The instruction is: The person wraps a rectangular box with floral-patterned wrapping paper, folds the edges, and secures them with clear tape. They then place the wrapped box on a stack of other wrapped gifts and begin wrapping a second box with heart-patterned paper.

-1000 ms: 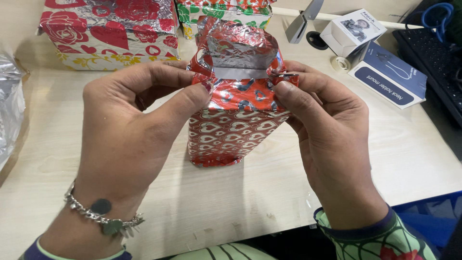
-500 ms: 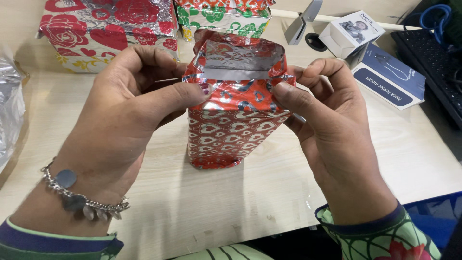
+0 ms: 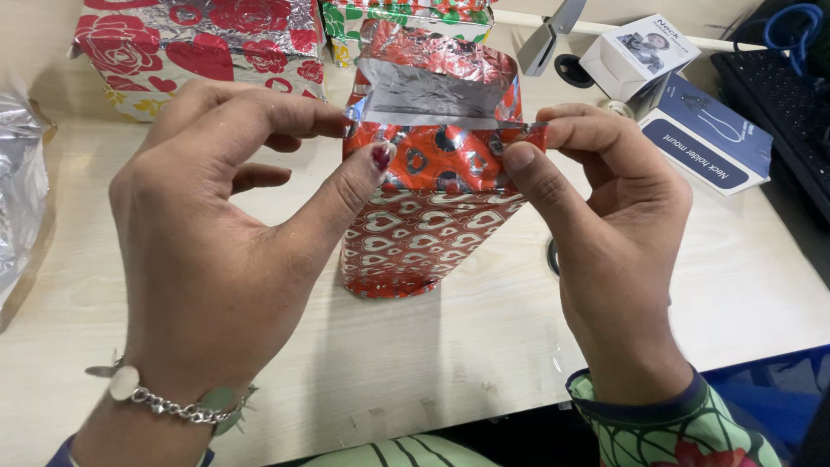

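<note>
One upright parcel (image 3: 424, 216) in red foil with silver hearts, top flap open showing silver lining. Left hand (image 3: 216, 251) and right hand (image 3: 605, 233) each pinch a top corner. Two more wrapped boxes (image 3: 199, 43) stand behind on the surface (image 3: 432, 363).

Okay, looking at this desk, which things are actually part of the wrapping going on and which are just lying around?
In use: left hand and right hand, each pinching a top corner of the upright red heart-patterned foil parcel.

Lying about: rose-patterned wrapped box, green-patterned wrapped box, small white carton, blue carton, keyboard.
</note>
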